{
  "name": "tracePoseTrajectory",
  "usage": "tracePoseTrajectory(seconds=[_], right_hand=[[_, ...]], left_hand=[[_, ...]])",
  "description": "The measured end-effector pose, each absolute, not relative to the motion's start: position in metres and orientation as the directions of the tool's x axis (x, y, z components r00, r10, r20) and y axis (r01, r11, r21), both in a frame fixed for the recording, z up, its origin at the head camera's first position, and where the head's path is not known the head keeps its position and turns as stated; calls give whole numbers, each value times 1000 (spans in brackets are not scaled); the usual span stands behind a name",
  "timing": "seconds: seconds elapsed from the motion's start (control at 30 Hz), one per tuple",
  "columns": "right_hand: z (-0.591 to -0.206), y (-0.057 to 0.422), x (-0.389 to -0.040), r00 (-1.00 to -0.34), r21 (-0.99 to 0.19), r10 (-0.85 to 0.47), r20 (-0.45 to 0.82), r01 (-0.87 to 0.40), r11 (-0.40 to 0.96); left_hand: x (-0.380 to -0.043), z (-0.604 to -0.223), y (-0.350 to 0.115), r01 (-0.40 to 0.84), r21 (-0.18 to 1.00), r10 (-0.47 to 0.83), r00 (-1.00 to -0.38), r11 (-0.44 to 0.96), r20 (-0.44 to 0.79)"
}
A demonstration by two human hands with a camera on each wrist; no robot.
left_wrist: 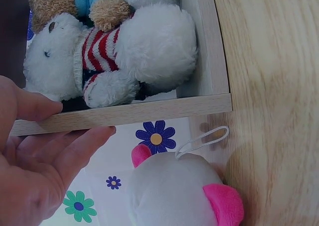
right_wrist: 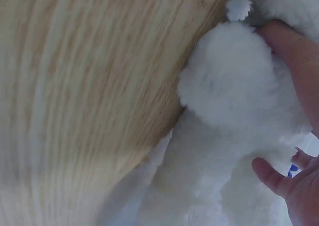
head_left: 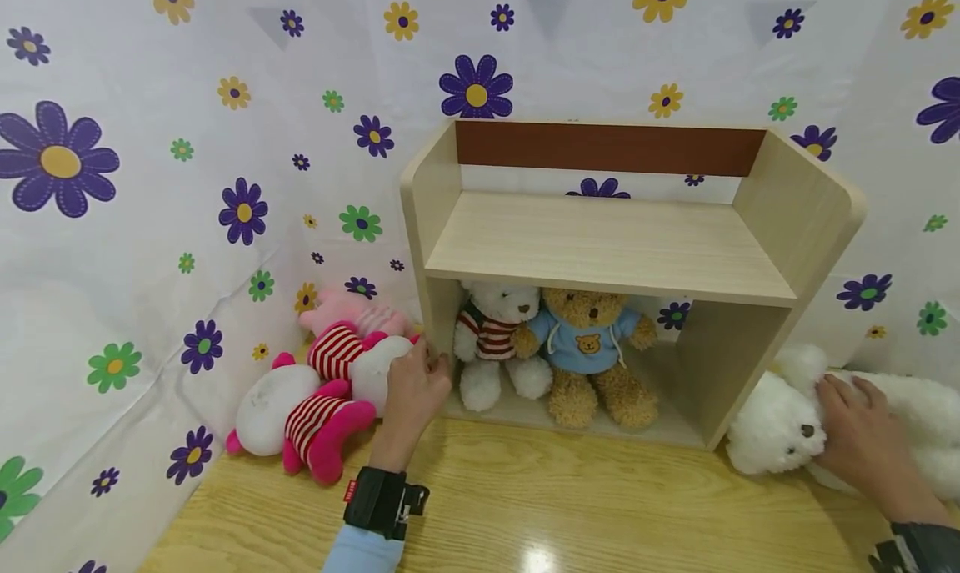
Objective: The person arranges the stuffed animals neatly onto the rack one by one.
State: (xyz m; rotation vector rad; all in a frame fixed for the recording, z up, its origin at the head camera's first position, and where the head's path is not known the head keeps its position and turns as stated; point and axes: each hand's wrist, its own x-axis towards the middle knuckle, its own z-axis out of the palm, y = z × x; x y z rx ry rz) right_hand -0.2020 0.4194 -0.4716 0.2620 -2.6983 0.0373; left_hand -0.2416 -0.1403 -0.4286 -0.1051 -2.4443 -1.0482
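My left hand [head_left: 417, 389] grips the front edge of the left side panel of a light wooden shelf unit [head_left: 615, 235]. In the left wrist view its thumb lies on the inner side of the panel edge [left_wrist: 159, 108] and the fingers on the outer side. To the right of the unit, my right hand [head_left: 862, 439] holds a white teddy bear [head_left: 776, 423] that lies on its side, with its head against the unit. Fluffy white fur [right_wrist: 229, 76] fills much of the right wrist view, between the fingers of that hand.
A white bear in a striped sweater [head_left: 497, 331] and a brown bear in a blue hoodie [head_left: 585, 348] sit in the lower compartment. Pink and white plush toys [head_left: 273, 402] are piled left of the unit on the wooden table [head_left: 525, 490]. Flowered cloth [head_left: 300, 98] hangs behind.
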Motion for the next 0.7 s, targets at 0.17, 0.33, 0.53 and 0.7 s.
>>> tracePoseTrajectory(seconds=[0.17, 0.33, 0.53, 0.7], right_hand=[[-471, 425, -192, -817, 52, -241, 523, -252, 966], [-463, 426, -179, -770, 57, -287, 570, -311, 949], [-453, 418, -155, -828, 6, -225, 514, -259, 966], [-451, 413, -142, -789, -8, -258, 558, -316, 949]], left_hand=[[-240, -431, -139, 261, 667, -110, -881, 698, 460], [-240, -432, -139, 263, 661, -106, -880, 703, 462], [-242, -431, -141, 255, 653, -106, -882, 713, 460], [-241, -429, -141, 246, 658, -112, -885, 712, 452]])
